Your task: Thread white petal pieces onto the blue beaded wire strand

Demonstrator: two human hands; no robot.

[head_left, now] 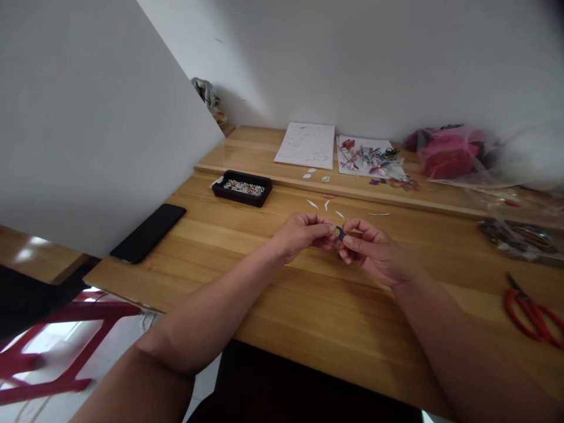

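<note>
Over the middle of the wooden table [286,317], my left hand [308,235] and my right hand [370,249] meet with fingertips pinched. Between them sits a small dark blue curved piece [339,232], gripped from both sides. Its exact kind is too small to make out, and the fingers hide part of it. Just beyond my hands lie thin white leaf-shaped pieces [312,204] and a small red one [328,197].
A black tray of beads [242,188] and a black phone [148,233] lie to the left. Red-handled scissors [531,314] rest at the right. On the raised back ledge are white paper [306,145], colourful flower-like pieces [374,160] and a plastic bag with pink contents [453,153].
</note>
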